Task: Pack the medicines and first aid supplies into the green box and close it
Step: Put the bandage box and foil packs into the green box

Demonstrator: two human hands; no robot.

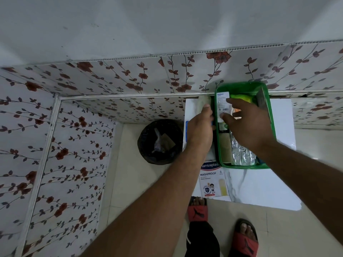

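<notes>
A dark waste bin (160, 141) stands on the floor at far left, apart from the work; next, the left hand (201, 127) rests on the white table (259, 184) just beside the left wall of the green box (270, 115), fingers closed on a pale wad, possibly cotton or gauze (203, 103), though blur leaves this uncertain; nearer the viewer a plaster packet (212, 179) lies unpacked, near the box's front left corner; the box's long axis runs away from the viewer; the right hand (248, 125) hovers over it, fingers spread, touching a white carton (222, 102); whether it grips is unclear; foil strips (241, 153) lie inside; no lid is visible.
</notes>
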